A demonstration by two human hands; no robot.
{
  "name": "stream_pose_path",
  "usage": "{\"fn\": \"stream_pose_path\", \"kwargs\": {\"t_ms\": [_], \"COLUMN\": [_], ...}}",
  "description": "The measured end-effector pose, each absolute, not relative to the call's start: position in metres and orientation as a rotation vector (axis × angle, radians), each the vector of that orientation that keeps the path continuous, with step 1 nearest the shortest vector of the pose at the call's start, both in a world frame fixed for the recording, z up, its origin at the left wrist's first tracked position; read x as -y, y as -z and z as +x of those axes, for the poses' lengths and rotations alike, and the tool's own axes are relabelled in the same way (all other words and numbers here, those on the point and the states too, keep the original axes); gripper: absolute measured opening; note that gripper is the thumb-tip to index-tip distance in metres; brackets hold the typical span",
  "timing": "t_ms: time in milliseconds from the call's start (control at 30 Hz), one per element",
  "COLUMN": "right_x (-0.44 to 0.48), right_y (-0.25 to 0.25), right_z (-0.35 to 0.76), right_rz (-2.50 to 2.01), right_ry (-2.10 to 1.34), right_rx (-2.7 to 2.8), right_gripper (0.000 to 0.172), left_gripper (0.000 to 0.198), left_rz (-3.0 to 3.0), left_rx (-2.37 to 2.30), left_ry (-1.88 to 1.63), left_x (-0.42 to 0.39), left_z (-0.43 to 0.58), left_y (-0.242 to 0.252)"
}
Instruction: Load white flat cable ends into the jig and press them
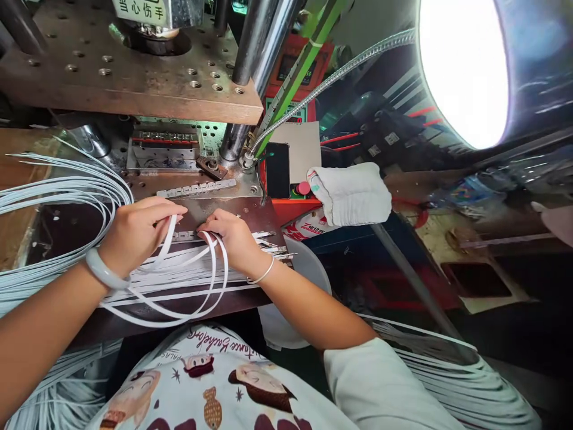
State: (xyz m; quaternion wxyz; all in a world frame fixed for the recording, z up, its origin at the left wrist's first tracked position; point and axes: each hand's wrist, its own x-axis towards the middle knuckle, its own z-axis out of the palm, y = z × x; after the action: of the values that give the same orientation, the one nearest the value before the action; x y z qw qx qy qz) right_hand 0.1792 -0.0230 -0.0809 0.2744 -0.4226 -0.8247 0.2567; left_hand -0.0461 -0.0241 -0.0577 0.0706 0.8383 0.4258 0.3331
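Near the front of the press bench, my left hand (139,230) pinches a white flat cable (167,240) between thumb and fingers. A little to its right, my right hand (236,240) is closed on white flat cable too, with loops hanging below it. Between the two hands lies a slotted metal strip (184,236), partly hidden by my right fingertips. More white cables (170,278) lie in a flat bundle under my hands, and metal-ended strips (271,243) show past my right wrist. Another slotted metal strip (201,189) rests in front of the die (165,152).
The press's thick upper plate (134,98) overhangs the die, between steel posts (253,45). A bright lamp (463,71) on a flexible arm stands at the right. Coiled white cables (85,197) spread at the left. A cloth-wrapped pad (351,192) and white bin (308,269) are to the right.
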Motion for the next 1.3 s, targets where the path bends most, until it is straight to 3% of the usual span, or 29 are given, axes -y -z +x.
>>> {"fn": "stream_pose_path", "kwargs": {"t_ms": [300,733,967,1200,1300], "right_x": [0.027,0.034,0.03,0.027,0.029], "right_y": [0.083,0.088,0.086,0.087,0.09], "right_z": [0.171,0.164,0.184,0.191,0.189], "right_rz": [-1.057,-0.999,-0.964,-0.937,-0.975], "right_ry": [-0.539,-0.253,-0.572,-0.627,-0.55], "right_rx": [2.341,2.511,2.076,2.074,2.173], "right_gripper": [0.019,0.029,0.016,0.015,0.018], "left_gripper": [0.019,0.031,0.027,0.034,0.031], "left_rz": [2.165,2.376,2.738,2.719,2.545], "left_rx": [-1.24,-1.156,-0.848,-1.283,-1.372], "left_ry": [-1.037,-0.866,-0.975,-0.674,-0.767], "left_x": [0.027,0.031,0.034,0.039,0.039], "left_z": [-0.052,-0.049,-0.046,-0.055,-0.054], "left_y": [0.063,0.055,0.06,0.057,0.049]}}
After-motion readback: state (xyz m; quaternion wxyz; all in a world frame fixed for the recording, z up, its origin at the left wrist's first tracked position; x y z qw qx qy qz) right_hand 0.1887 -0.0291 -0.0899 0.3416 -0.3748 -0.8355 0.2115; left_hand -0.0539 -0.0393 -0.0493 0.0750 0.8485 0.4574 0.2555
